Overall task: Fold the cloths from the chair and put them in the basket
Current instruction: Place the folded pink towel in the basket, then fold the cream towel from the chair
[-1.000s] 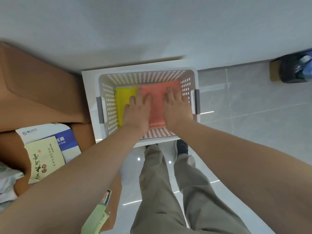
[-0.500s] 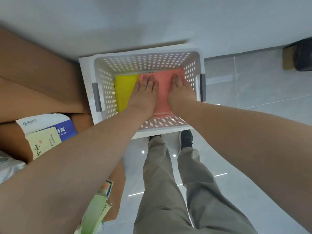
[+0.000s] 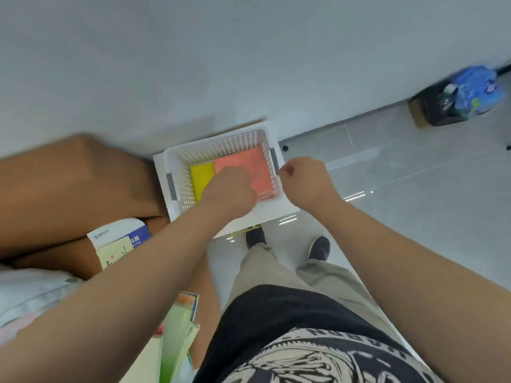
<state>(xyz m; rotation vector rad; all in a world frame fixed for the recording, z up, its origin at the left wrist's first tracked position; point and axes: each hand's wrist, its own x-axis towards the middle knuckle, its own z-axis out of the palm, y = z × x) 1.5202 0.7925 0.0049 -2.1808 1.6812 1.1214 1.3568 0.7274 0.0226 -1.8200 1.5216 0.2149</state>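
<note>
2 folded cloths lie in the basket (image 3: pixel 215 140): yellow cloth (image 3: pixel 201 180) just left of the left hand (image 3: pixel 230 190), pink cloth (image 3: pixel 247 166) beyond its knuckles. That hand hovers above (too blurred to tell its grip); the right hand (image 3: pixel 302 179), curled empty, is beside the basket's right rim.

White perforated basket (image 3: pixel 221 145) on floor by wall. Inside, folded yellow cloth (image 3: pixel 200 179) and pink cloth (image 3: pixel 249 167) flat, side by side, touching. Left hand (image 3: pixel 229 189) above cloths, fingers curled, blurred. Right hand (image 3: pixel 307 181) just beside basket's right handle, fingers curled. Brown box (image 3: pixel 77 183) left of basket.
</note>
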